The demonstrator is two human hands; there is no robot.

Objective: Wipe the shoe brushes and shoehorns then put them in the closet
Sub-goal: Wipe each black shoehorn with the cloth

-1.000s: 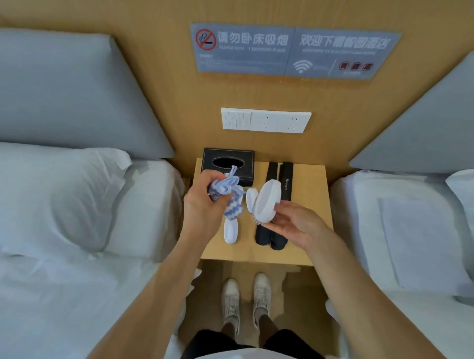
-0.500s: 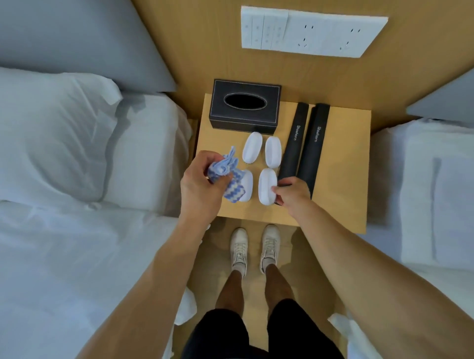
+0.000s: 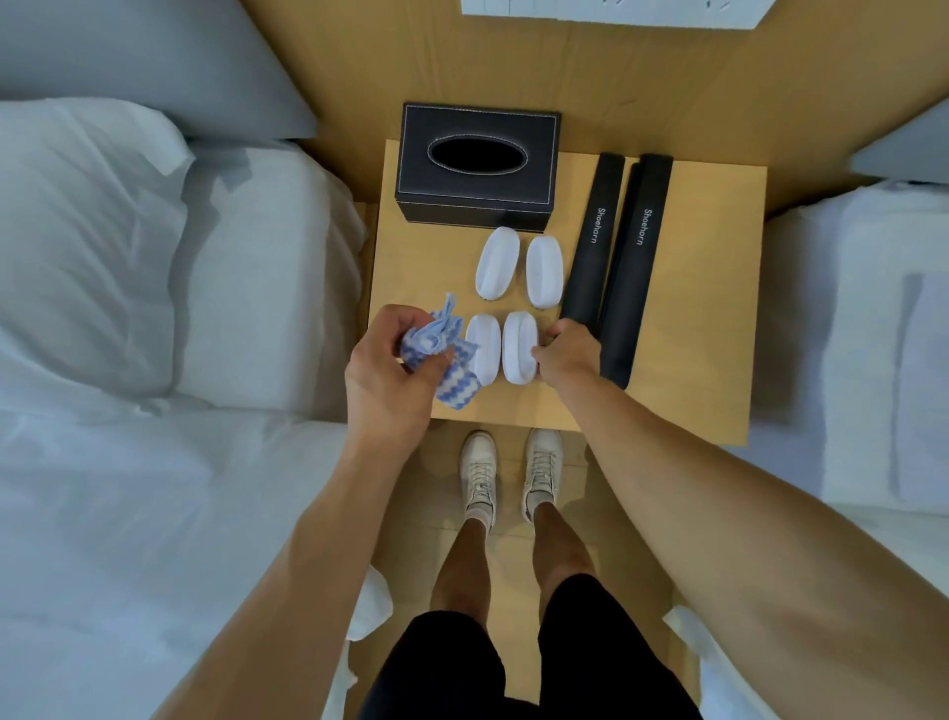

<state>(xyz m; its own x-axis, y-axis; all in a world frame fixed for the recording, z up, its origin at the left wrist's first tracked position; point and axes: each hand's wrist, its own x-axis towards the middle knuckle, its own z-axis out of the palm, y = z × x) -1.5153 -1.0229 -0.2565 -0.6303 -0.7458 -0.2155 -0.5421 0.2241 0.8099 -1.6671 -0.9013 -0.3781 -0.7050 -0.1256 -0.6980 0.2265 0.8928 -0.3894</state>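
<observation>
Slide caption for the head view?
Left hand clutches cloth; right hand touches a white brush beside two shoehorns.

A wooden nightstand (image 3: 693, 308) stands between two white beds (image 3: 128, 462).

A black tissue box (image 3: 477, 167) with pale stitching and an oval slot stands at the back left of a small wooden nightstand (image 3: 703, 329), against a wood wall panel (image 3: 590, 87). A white switch-and-socket plate (image 3: 611, 6) shows at the very top edge of that panel. On either side lies a bed — the left one (image 3: 128, 462) with a white pillow (image 3: 87, 236) below a grey padded headboard (image 3: 123, 61), the right one (image 3: 873, 360) in white linen too. Below the nightstand, a pair of white lace-up sneakers (image 3: 508, 475) stands on a pale floor (image 3: 416, 493) — bare legs above them, black shorts (image 3: 524, 663) at the bottom edge.
</observation>
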